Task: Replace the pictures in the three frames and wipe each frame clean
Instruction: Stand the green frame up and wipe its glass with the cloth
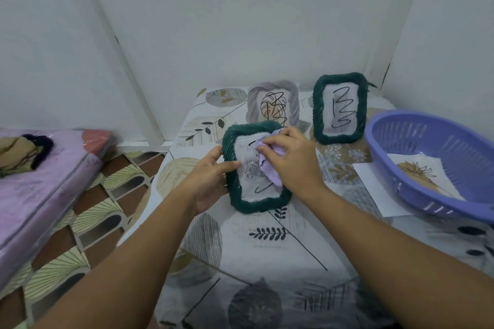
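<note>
Two bare forearms are seen reaching in from the bottom edge over a table (267, 262) covered by a cloth printed with leaves. A dark green rope-wrapped frame (255, 165) is held tilted above the cloth, near the middle of the table. Its left edge is gripped by the left hand (211, 176), with the thumb laid across the glass and the fingers wrapped behind. A bunched lilac cloth (270, 160) is pressed onto the upper right of the glass by the right hand (290, 160), whose fingers are curled over it. A grey picture with a rose and black pen strokes is seen under the glass.

Behind, a pale grey-lilac frame (274, 104) with a black scribble is stood upright near the wall. Just to its right, a second dark green frame (339, 108) with a black zigzag is stood upright as well.

At the right edge, a purple slotted basket (438, 139) is placed on the table, with a sheet (419, 171) showing a brown drawing lying inside it. Another white sheet (374, 189) is partly covered by the basket's near rim.

On the left, a pink mattress (40, 176) is laid on the patterned floor.
</note>
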The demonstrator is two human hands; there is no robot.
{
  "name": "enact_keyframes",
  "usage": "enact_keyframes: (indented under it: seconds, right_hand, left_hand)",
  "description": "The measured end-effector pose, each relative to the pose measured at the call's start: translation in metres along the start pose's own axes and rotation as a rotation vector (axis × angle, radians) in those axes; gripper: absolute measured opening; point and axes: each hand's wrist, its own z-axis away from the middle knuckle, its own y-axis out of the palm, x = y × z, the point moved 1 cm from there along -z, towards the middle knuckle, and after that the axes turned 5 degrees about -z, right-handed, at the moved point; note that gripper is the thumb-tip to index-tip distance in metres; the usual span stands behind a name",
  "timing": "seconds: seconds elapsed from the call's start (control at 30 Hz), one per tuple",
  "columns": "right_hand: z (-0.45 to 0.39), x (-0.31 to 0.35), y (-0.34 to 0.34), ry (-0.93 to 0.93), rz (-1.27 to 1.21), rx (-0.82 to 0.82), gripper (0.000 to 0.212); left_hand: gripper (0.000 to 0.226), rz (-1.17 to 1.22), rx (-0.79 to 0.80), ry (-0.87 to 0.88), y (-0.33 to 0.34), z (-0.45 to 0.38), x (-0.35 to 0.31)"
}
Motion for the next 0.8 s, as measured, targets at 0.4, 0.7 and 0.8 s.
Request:
enact_keyframes:
  seconds: [0.4, 0.7, 0.8]
  right_hand:
    - [0.006, 0.008, 0.006, 0.057, 0.047, -0.048, 0.014]
    - [0.005, 0.012, 0.014, 0.035, 0.091, -0.025, 0.012]
    - [0.003, 0.011, 0.013, 0.066, 0.059, -0.068, 0.012]
  left_hand:
    - [0.035, -0.062, -0.022, 0.042, 0.003, 0.007, 0.006]
    - [0.036, -0.064, -0.006, 0.084, 0.002, 0.009, 0.009]
    - [0.035, -0.065, 0.005, 0.098, 0.002, 0.009, 0.009]
